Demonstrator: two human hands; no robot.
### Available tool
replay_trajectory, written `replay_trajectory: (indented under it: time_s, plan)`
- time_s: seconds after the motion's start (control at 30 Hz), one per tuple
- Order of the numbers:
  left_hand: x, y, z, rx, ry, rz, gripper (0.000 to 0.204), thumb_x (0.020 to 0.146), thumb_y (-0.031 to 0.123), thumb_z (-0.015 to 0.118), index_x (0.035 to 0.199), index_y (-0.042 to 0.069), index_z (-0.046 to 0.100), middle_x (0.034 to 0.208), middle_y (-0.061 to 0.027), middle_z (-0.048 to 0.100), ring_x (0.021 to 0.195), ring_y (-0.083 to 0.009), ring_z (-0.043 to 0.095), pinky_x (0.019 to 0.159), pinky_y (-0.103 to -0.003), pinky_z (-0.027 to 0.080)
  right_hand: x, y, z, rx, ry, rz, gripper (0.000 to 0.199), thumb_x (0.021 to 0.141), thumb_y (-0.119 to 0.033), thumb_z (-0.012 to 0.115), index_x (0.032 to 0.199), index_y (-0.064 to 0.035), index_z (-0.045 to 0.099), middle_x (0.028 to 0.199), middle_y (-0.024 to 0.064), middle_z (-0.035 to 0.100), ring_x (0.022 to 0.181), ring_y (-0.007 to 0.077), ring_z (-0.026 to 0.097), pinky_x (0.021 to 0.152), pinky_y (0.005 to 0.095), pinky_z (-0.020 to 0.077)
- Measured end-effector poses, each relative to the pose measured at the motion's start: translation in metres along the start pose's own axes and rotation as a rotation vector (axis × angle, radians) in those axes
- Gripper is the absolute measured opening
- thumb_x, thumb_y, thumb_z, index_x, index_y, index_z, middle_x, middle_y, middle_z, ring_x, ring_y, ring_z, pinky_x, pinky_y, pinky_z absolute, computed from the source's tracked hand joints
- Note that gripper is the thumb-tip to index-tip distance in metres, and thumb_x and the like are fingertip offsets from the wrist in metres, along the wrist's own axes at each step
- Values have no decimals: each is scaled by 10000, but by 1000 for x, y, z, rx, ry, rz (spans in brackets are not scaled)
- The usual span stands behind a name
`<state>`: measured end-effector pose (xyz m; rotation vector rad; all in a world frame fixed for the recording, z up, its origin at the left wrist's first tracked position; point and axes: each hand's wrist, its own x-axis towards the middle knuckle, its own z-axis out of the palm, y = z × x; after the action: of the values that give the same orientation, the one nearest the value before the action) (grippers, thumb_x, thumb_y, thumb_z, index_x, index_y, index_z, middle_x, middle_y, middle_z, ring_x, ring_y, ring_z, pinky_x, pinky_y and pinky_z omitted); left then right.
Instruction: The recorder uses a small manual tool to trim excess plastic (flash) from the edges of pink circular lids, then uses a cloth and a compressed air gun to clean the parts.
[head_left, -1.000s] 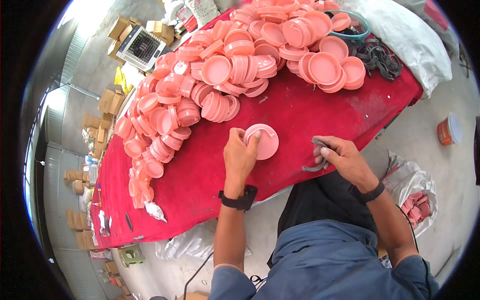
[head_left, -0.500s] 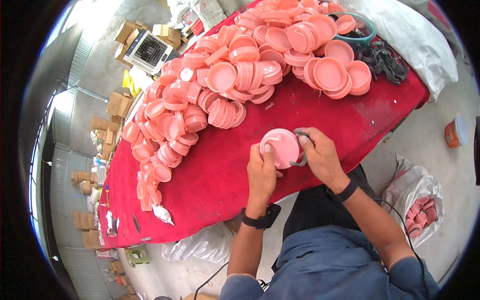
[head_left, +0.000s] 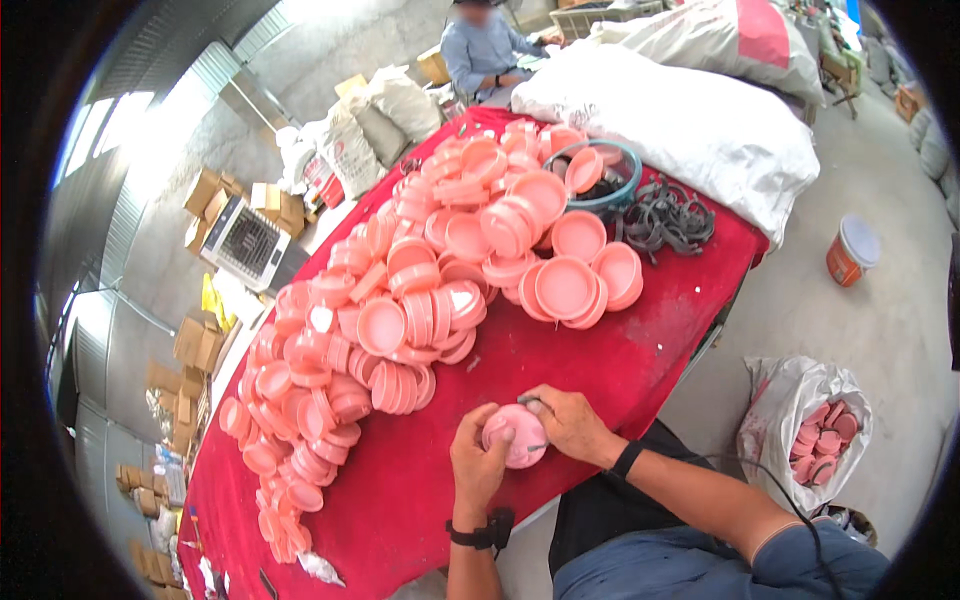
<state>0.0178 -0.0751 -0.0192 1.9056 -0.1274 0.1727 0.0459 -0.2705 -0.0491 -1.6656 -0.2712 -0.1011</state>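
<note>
At the near edge of the red-covered table (head_left: 640,350), I hold a round pink plastic lid (head_left: 516,436) between both hands. My left hand (head_left: 477,462) grips it from the left, fingers curled around its rim, a black watch on that wrist. My right hand (head_left: 567,422) closes on it from the right and top, and a thin tool, possibly a small blade, shows between these fingers and the lid; I cannot make it out clearly. The lid is lifted just above the cloth, close to my body.

Beyond my hands, a big heap of pink lids (head_left: 400,320) spreads across the table, many stacked on edge in rows, others lying open side up. At the far end stands a teal basin (head_left: 620,160) with a lid or two inside, and just beside it lies a tangle of dark rubber rings (head_left: 665,215). A large white sack (head_left: 690,120) lies past the table. On the floor to my right sits a white plastic bag (head_left: 800,420) holding more pink lids, and farther off an orange bucket (head_left: 850,250). Another person in a blue shirt (head_left: 480,50) sits at the far end.
</note>
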Motion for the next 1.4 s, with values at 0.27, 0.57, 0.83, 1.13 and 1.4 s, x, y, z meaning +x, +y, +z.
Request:
replay_trajectory:
  time_s: [0.27, 0.57, 0.83, 1.13, 1.4]
  plan:
    - [15, -21, 4, -113, 14, -226, 351, 1034, 200, 771, 1289, -37, 722, 1228, -124, 749, 1146, -200, 702, 1022, -343, 564, 2, -2, 7, -166, 4, -80, 258, 1086, -172, 626, 1224, 7, 752, 1144, 222, 763, 1066, 359, 750, 961, 446, 592]
    - [9, -18, -4, 91, 76, -44, 351, 1050, 142, 736, 1354, -31, 704, 1240, -112, 752, 1140, -202, 706, 1021, -345, 564, -1, 2, 17, -144, 114, -148, 221, 1042, -99, 695, 1225, -9, 780, 1133, 167, 695, 1042, 328, 716, 927, 414, 596]
    - [-7, -6, -6, 241, 119, -24, 345, 977, 138, 791, 1277, -19, 725, 1227, -127, 747, 1155, -228, 703, 1028, -368, 560, -7, -4, 8, -138, 190, -144, 258, 1031, -82, 702, 1271, -17, 769, 1088, 150, 723, 979, 312, 721, 910, 405, 593]
    - [-13, -2, 0, 129, 158, 119, 262, 930, 66, 784, 1182, -1, 769, 1228, -174, 747, 1190, -327, 709, 1054, -428, 555, -10, 2, 5, -68, 139, -129, 248, 1000, -103, 734, 1228, -21, 785, 1065, 152, 756, 969, 307, 734, 893, 413, 592]
    - [-9, 14, 8, 193, 154, 148, 268, 905, 29, 821, 1165, -32, 796, 1190, -188, 787, 1103, -297, 767, 992, -391, 598, -13, -11, 8, -216, 88, -316, 194, 1004, -141, 743, 1153, -53, 831, 1036, 121, 726, 931, 285, 731, 825, 399, 605]
